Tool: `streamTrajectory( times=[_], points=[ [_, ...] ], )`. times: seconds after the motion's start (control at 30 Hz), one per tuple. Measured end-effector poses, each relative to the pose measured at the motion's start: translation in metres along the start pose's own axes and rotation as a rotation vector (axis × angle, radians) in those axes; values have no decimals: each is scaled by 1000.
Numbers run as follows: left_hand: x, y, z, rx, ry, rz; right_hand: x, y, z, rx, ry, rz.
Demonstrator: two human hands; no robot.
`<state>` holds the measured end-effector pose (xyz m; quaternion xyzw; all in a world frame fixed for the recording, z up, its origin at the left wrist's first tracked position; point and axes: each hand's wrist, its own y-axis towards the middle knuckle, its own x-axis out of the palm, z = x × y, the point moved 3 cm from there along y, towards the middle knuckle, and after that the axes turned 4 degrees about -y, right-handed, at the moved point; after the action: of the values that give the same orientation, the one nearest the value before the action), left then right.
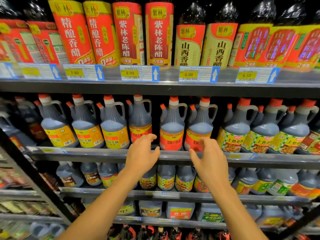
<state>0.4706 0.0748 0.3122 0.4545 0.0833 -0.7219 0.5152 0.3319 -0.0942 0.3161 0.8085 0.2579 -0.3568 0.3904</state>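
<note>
The red-label jug is full of dark sauce and stands on the middle shelf, with a twin jug at its 3 o'clock and a third jug at its 9 o'clock. The left hand, at its 8 o'clock, and the right hand, at its 4 o'clock, are open with bent fingers, holding nothing. Tall bottles stand at 12 o'clock.

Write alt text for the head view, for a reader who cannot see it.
The left hand and right hand, open and holding nothing, reach toward a red-labelled jug of dark sauce on a shop shelf. Tall red and yellow bottles stand above a row of price tags; more jugs sit below.
</note>
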Motion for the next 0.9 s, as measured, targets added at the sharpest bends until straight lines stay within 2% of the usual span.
streamTrajectory(
  times=[0.17, 0.4, 0.5, 0.73, 0.9],
  points=[
    [-37, -21, -23, -23, 135, 82, 15, 2, -45, -199, 17, -133],
    [-81, -27, -82, -98, 165, 142, 49, 12, -96, -256, 77, -186],
    [-88, -18, -104, -95, 105, 131, 65, 16, -111, -186, 88, -202],
    [-85, -5, -130, -84, -79, 94, 100, 23, -139, 110, 178, -171],
    [-84, 3, -137, -100, -42, 76, 115, 33, -154, 243, 224, -101]
  ],
)
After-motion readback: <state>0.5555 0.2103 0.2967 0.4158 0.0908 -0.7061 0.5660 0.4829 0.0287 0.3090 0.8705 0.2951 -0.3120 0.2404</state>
